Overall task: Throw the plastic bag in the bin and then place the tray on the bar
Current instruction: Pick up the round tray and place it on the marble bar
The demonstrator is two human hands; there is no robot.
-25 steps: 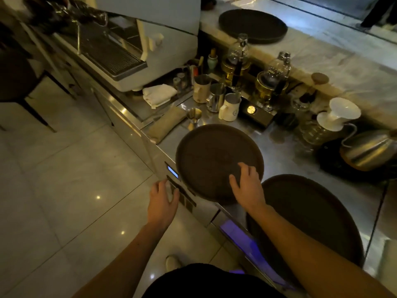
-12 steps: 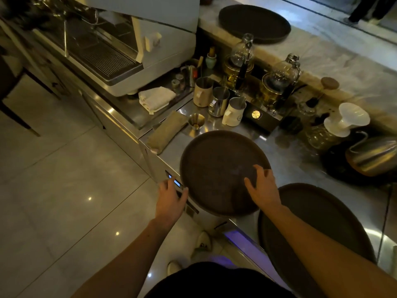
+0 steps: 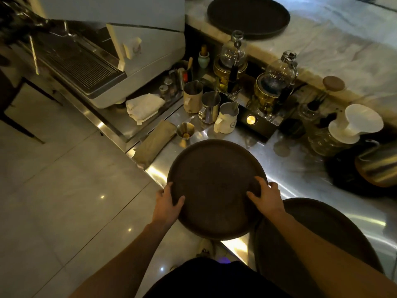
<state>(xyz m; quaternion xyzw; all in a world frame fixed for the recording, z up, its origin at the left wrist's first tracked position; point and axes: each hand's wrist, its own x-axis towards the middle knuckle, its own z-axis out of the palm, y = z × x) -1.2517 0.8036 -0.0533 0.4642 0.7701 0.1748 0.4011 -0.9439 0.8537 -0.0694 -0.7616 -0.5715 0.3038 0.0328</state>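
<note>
Head view looks down at my two bare arms reaching out in front of me. My left hand [image 3: 168, 204] grips the left edge of the round dark tray [image 3: 214, 188], thumb on top and the other fingers curled under the rim. My right hand [image 3: 266, 195] grips the right edge the same way, thumb lying on the tray. So both hands are closed on the tray. The tray sticks out past the front edge of the shiny metal counter [image 3: 300, 160], over the pale floor [image 3: 53, 201]. Whether it rests on the counter or is lifted, I cannot tell. A second dark tray [image 3: 322, 233] lies just beside it on my right, partly under my right arm. Past the tray stand a small metal cup [image 3: 185, 132], a folded brown cloth [image 3: 156, 141], and three jugs [image 3: 209, 107]. A white cloth [image 3: 144, 106] lies by the big coffee machine [image 3: 107, 61]. Farthest away, another dark tray [image 3: 249, 16] sits on the marble bar [image 3: 333, 46].
</note>
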